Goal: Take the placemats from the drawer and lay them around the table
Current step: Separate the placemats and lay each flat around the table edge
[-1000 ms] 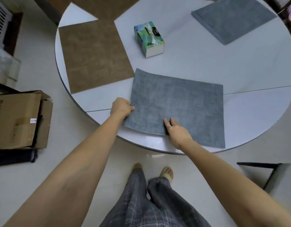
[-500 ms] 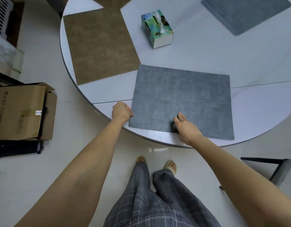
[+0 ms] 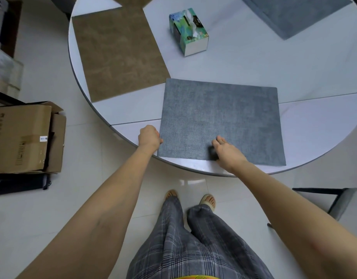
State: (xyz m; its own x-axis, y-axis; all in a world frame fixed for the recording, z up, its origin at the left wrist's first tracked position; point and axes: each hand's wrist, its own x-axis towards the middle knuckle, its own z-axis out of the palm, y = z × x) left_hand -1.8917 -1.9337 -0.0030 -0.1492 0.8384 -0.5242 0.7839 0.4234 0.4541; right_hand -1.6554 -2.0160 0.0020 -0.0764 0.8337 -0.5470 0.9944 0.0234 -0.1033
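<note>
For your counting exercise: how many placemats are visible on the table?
4: grey mat nearest, under both hands; brown mat left; grey mat far right; brown mat cropped at top. More may lie off-frame.

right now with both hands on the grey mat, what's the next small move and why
Probably let go. The grey mat lies flat on the table with its near edge along the rim, the left hand pinching its left edge and the right hand gripping its near edge. It looks placed.
</note>
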